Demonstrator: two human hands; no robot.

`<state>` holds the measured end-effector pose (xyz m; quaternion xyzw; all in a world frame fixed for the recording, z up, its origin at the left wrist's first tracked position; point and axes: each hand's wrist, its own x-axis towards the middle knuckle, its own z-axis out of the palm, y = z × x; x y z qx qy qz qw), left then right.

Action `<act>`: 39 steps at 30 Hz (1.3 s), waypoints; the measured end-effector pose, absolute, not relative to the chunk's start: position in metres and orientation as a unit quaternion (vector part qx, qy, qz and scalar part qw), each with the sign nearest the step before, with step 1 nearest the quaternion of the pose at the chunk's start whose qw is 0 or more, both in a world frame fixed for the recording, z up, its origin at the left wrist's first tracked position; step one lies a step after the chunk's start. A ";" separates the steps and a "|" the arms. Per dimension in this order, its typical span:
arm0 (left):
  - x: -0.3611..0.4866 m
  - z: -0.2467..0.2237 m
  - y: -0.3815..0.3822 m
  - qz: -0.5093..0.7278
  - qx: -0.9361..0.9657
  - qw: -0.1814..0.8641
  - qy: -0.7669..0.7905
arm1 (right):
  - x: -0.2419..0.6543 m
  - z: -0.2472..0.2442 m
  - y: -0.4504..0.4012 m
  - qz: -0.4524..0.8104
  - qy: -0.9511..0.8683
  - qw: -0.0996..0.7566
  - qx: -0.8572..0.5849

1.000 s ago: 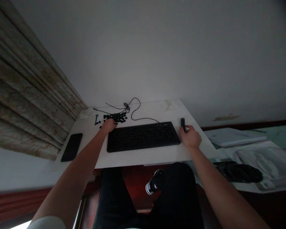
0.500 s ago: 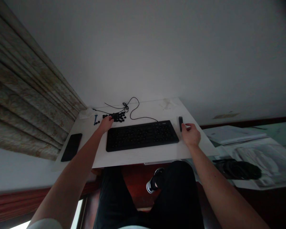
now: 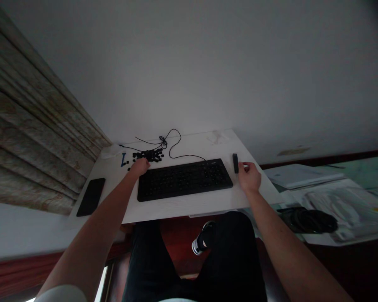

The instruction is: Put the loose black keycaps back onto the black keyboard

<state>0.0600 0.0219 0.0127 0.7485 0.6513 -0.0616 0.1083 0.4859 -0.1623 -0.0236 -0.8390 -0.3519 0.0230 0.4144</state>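
Observation:
My left hand is closed, fingers together, between the near edge of a pile of loose black keycaps and the upper left corner of a black keyboard. Whatever its fingertips hold is too small and dark to make out. Right of the keyboard, my right hand pinches a short black bar-shaped thing, which stands out past the fingertips. Its exact kind does not show. The keyboard lies flat on the white table, and many of its keys look dark and hard to tell apart.
A blue tool lies left of the keycaps. The keyboard's black cable loops behind them. A black phone-like slab rests at the table's left. Papers and a black bundle are off to the right, a curtain to the left.
My left hand has drawn back slightly from the keycap pile toward the keyboard's corner. My right hand still pinches the black bar. The whole view has shifted a little.

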 end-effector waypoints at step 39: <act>0.262 0.017 -0.144 0.045 0.853 0.437 0.282 | 0.437 -0.001 -0.238 0.272 -0.620 0.397 -0.620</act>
